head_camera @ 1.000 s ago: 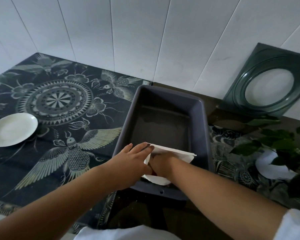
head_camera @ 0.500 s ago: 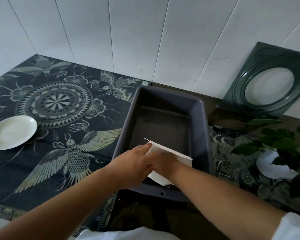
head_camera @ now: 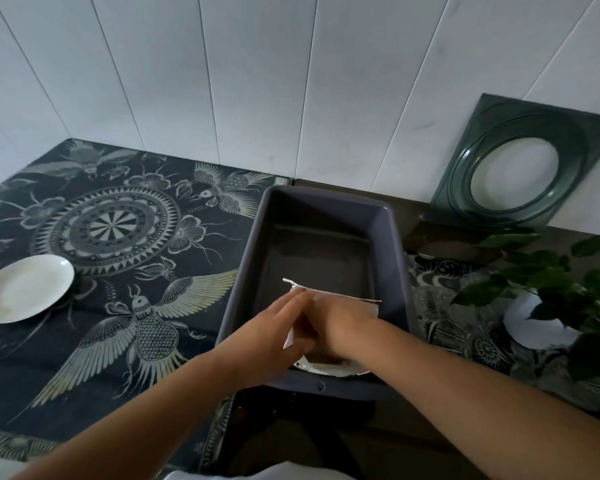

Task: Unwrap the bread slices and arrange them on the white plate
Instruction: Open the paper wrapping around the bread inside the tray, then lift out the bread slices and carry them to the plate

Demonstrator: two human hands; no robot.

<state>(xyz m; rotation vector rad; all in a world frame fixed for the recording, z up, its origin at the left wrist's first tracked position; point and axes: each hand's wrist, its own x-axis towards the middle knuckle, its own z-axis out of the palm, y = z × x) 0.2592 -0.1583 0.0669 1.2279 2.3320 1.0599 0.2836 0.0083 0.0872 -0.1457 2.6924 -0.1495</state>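
Both hands are down inside the near end of the grey tub (head_camera: 392,244), working at a white paper wrapper (head_camera: 343,297). The left hand (head_camera: 274,337) lies across the wrapper's left edge, fingers curled over it, with a flap of paper showing under the palm. The right hand (head_camera: 343,327) is pressed against the left, fingers folded down into the wrapper; whether it pinches paper or the bread inside is hard to tell, since the hands cover the middle of the parcel. One torn corner of the wrapper sticks up just beyond the fingertips, and a curved white edge peeks out beneath the right wrist against the tub's near wall. No bread slice shows clearly.

The rest of the tub is bare grey floor. The white plate (head_camera: 25,289) sits far off to the left on the dark patterned cloth (head_camera: 125,341) covering the counter, well apart from the tub. On the right, a leafy plant (head_camera: 548,275) stands in a white pot, and a green square frame (head_camera: 520,171) leans on the white panelled wall (head_camera: 257,81).
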